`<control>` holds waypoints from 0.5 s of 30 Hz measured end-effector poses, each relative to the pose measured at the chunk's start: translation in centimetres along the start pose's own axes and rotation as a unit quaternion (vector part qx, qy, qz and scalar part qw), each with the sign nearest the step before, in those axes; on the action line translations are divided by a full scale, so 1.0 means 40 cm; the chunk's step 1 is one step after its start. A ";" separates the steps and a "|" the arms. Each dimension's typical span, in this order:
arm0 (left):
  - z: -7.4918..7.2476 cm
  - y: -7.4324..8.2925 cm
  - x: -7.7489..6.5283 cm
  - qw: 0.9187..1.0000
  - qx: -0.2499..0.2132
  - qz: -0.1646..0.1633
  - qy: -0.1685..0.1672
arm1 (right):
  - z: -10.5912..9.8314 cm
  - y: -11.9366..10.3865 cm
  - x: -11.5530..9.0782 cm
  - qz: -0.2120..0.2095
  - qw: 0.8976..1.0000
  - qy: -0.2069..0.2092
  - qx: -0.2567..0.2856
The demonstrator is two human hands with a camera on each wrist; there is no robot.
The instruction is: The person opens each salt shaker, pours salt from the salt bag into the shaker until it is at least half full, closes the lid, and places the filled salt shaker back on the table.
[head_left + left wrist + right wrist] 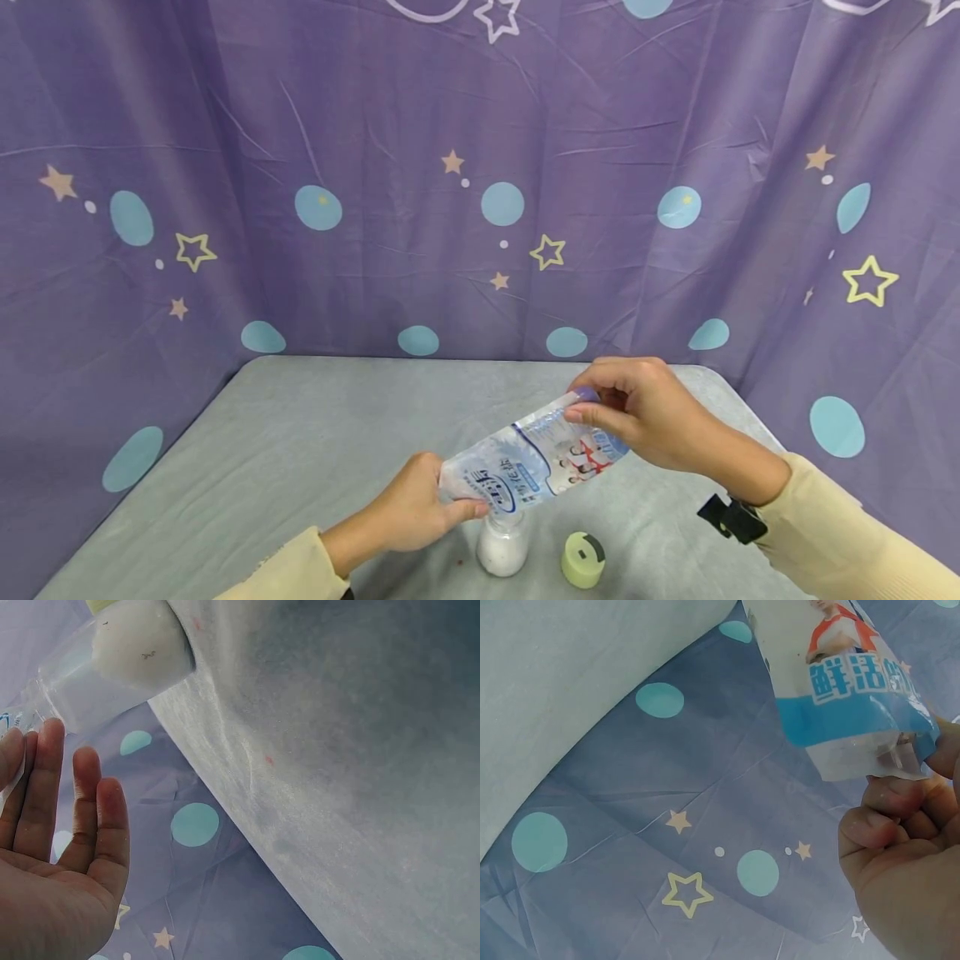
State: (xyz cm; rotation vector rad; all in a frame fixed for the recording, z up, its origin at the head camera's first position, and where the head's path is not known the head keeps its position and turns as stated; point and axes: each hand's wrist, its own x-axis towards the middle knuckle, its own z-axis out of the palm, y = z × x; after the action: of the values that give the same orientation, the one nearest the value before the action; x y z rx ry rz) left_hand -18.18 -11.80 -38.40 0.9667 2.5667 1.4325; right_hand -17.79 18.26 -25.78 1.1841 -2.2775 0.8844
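A white-and-blue printed plastic bag (536, 454) slants down to the left over a clear jar (502, 546) partly filled with white stuff. My left hand (412, 504) pinches the bag's low end between thumb and fingers, right at the jar's mouth. In the left wrist view, the other fingers of that left hand (67, 840) stand fairly straight beside the jar (120, 667). My right hand (652, 412) grips the raised upper corner of the bag. The right wrist view shows the right hand (907, 855) with curled fingers at the bag's clear end seam (847, 761). The bag hides the jar's rim.
A light green lid (582, 562) lies on the grey-covered table (337, 425), just right of the jar. Small red specks (269, 760) dot the cover. A purple curtain (405, 250) with stars and blue dots hangs behind and at both sides.
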 end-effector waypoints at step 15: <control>0.002 0.003 -0.004 1.000 -0.003 -0.005 -0.003 | -0.006 -0.002 -0.002 -0.003 1.000 -0.012 -0.018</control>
State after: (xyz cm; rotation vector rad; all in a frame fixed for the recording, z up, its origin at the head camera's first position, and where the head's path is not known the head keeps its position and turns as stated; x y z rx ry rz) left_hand -17.96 -11.79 -38.41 0.9556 2.5571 1.4319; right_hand -17.64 18.43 -25.65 1.1920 -2.2986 0.8283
